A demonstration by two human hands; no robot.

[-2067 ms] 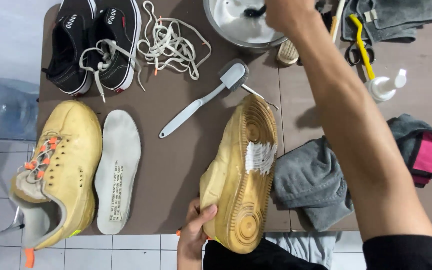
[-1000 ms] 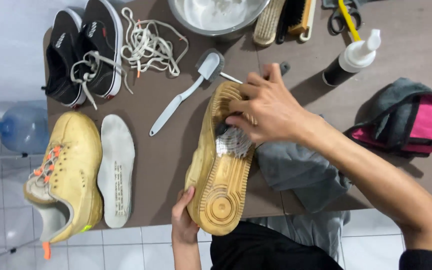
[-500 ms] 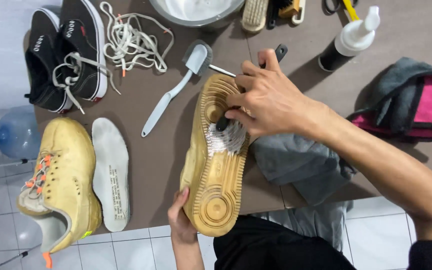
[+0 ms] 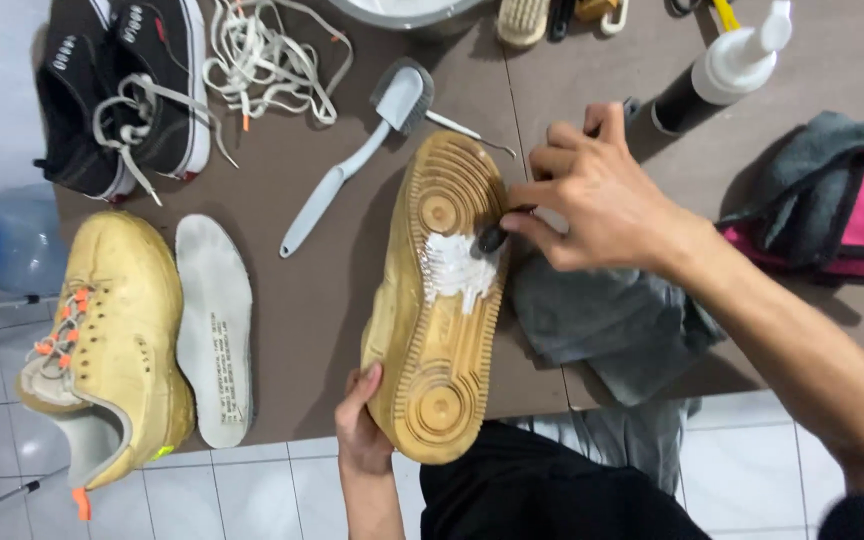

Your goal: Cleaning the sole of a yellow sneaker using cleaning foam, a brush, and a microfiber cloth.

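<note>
Sole-up, the yellowed sneaker [image 4: 439,300] runs lengthwise away from the body; the left hand [image 4: 360,420] clasps its heel, while the right hand [image 4: 597,195] pinches a small dark brush [image 4: 493,238] at the foamy midsole.

Hiding most of a small dark brush [image 4: 493,238] inside the right hand [image 4: 597,195], only the tip showing at the white foam [image 4: 457,268]; covering part of the yellow shoe's [image 4: 437,300] heel edge with the left hand [image 4: 360,420]; cutting off at the top edge a metal bowl [image 4: 407,10], a wooden brush [image 4: 524,20] and the black sneakers [image 4: 122,90]; losing the blue bottle [image 4: 7,240] past the left edge, blurring
</note>
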